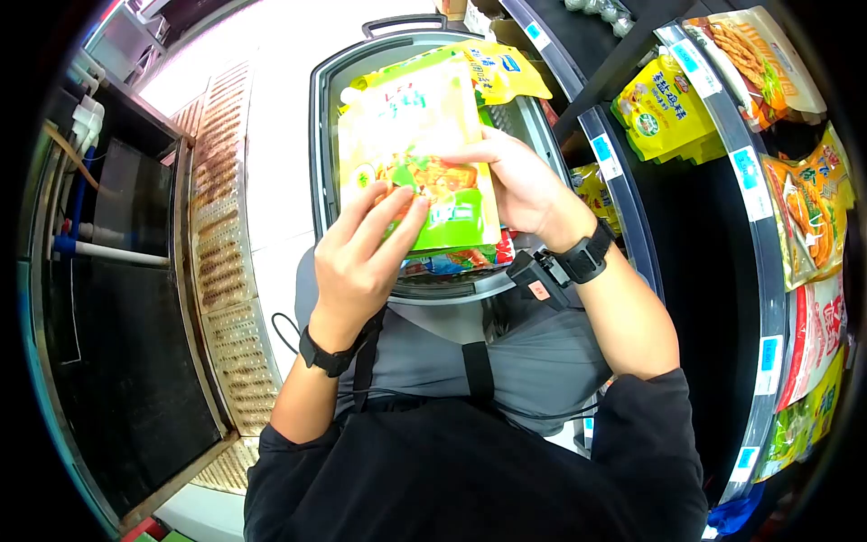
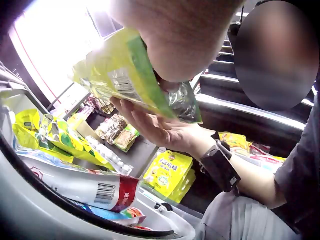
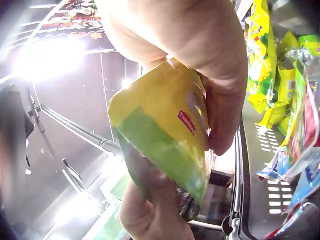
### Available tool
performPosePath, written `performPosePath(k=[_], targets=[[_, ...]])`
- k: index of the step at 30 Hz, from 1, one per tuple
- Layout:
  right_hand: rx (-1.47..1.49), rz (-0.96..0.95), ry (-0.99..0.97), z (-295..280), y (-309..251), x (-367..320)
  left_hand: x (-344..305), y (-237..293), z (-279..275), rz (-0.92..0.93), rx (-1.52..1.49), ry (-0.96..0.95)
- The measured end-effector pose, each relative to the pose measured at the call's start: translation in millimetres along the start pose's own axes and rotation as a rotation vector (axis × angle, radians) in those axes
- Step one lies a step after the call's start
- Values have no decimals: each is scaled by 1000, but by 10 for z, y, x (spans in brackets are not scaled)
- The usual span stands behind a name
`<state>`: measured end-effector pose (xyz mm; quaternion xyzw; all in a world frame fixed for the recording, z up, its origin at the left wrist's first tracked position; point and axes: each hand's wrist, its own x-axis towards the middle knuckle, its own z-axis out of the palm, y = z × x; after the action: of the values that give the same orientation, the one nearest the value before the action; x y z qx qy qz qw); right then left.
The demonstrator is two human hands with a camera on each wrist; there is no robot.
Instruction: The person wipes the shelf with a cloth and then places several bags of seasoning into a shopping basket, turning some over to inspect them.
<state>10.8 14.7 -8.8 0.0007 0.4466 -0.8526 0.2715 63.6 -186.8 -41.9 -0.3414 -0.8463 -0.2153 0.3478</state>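
Observation:
A large yellow-and-green seasoning pouch (image 1: 411, 108) with a food picture is held up between both hands over a grey basket (image 1: 322, 181). My right hand (image 1: 524, 185) grips its right side, thumb on the printed front and fingers behind. At the lower left, my left hand (image 1: 361, 257) holds the pouch with its fingers spread over the front; its thumb is hidden in the head view. The barcode side of the pouch (image 2: 125, 82) shows in the left wrist view. Under it in the basket lie yellow bags (image 1: 497, 72) and a white-and-red packet (image 2: 107, 192).
On the right, dark shelves with price tags (image 1: 750, 181) carry yellow pouches (image 1: 664, 108) and other food bags (image 1: 813, 212). A dark open cabinet (image 1: 117, 316) and a rusty perforated metal strip (image 1: 221, 199) run along the left. The basket handle (image 1: 406, 23) points away from me.

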Motion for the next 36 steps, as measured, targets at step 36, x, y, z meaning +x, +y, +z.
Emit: performPosePath(k=[36], targets=[[-137, -141, 21, 117, -124, -39, -149, 136, 94, -1217, -1367, 120]])
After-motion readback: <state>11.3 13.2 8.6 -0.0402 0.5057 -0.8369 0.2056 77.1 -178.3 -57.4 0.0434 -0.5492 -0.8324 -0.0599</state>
